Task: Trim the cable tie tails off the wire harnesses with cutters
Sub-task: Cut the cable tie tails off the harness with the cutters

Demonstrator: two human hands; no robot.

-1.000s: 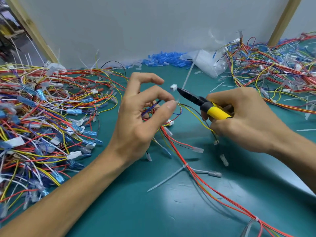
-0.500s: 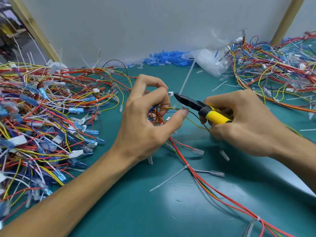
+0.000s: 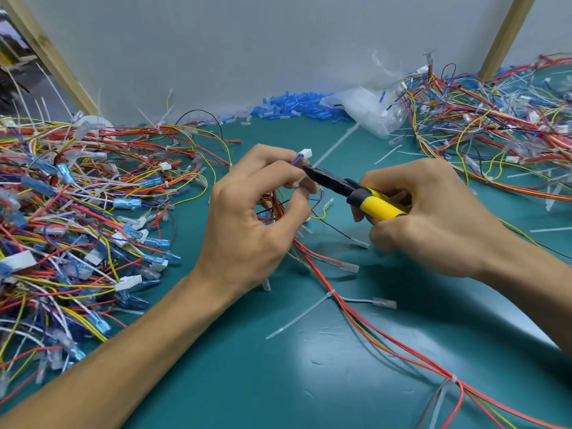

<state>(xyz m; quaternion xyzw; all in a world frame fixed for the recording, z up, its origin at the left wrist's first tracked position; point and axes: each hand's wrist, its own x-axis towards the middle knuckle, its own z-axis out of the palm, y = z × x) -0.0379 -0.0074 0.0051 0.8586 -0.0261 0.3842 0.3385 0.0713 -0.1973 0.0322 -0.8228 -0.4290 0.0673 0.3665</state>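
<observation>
My left hand pinches the top of a red, yellow and black wire harness near its small white connector. A long translucent cable tie tail sticks up and to the right from where my fingers hold it. My right hand grips the yellow-handled cutters, whose black jaws sit at the base of that tail, right against my left fingertips. Lower on the same harness, another tie with a long tail lies flat on the mat.
A big tangle of harnesses fills the left of the green mat; another pile lies at the back right. Blue terminal sleeves and a clear plastic bag sit by the grey wall. Loose cut tails lie scattered.
My left hand has closed tighter on the harness and lifted the connector. The cutter jaws have moved left, up to the base of the tie tail.
</observation>
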